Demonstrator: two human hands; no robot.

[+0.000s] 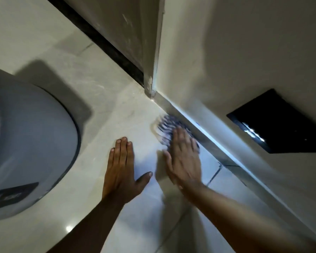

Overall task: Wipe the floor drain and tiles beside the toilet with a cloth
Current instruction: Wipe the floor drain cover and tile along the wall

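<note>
Two hands are down on the floor tiles point(91, 114) beside the toilet point(31, 143). The left hand point(122, 167) lies flat and open, palm down, fingers together and thumb spread to the side; it holds nothing and seems only to support the body. The right hand point(182, 157) is also spread flat, and it presses on a cloth point(167, 127) with a blue and white pattern. The hand is blurred, so I judge it is in the middle of a wiping stroke.

The cloth is under the right fingertips and sticks out beyond them, close against the foot of the wall point(244, 52). It is well apart from the left hand, on the thumb side of it. I cannot see the floor drain; perhaps it is under the cloth, but the picture does not show this.

The cloth looks soft, thin and light, and it is bunched where it comes out in front of the fingers. I think it will fold and slide easily on the smooth, shiny tile, so a flat palm with pressure on the middle of the cloth is better than a pinch at the edge. Near the wall, the fingertips can push a fold of it into the corner. If the tile is wet, the supporting left hand could slip.
</note>
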